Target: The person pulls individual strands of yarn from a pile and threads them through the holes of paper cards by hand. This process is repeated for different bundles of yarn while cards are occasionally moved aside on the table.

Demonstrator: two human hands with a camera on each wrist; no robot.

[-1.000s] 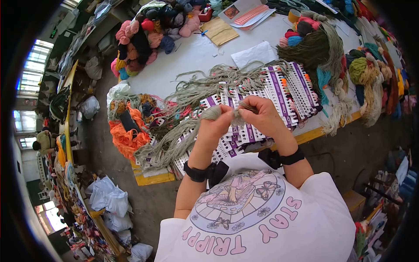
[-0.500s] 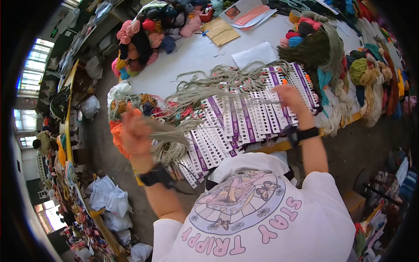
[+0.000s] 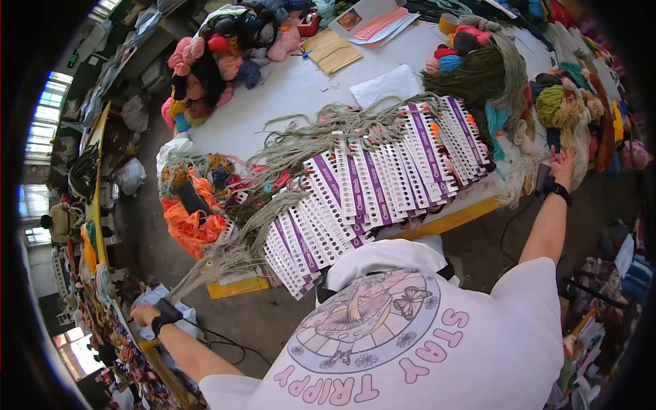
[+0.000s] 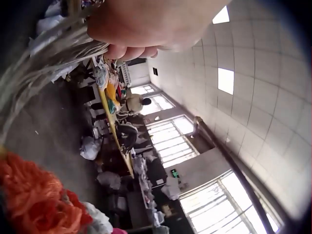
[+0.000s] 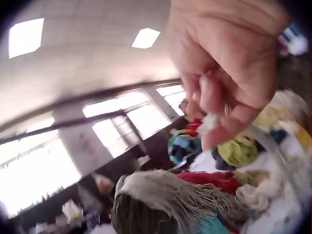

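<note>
The left hand [image 3: 143, 315], clamped on the grey-green yarn bundle [image 3: 225, 256], may drag the purple-striped cards [image 3: 355, 198] off the table [image 3: 287, 89] if strands snag.

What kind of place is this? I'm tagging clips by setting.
Probably a yarn-sorting workshop: a long table piled with coloured yarn skeins, rows of punched sample cards, and the left hand gripping grey strands.

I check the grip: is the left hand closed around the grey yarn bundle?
Closed: the left hand has fingers curled around the grey yarn bundle.
</note>
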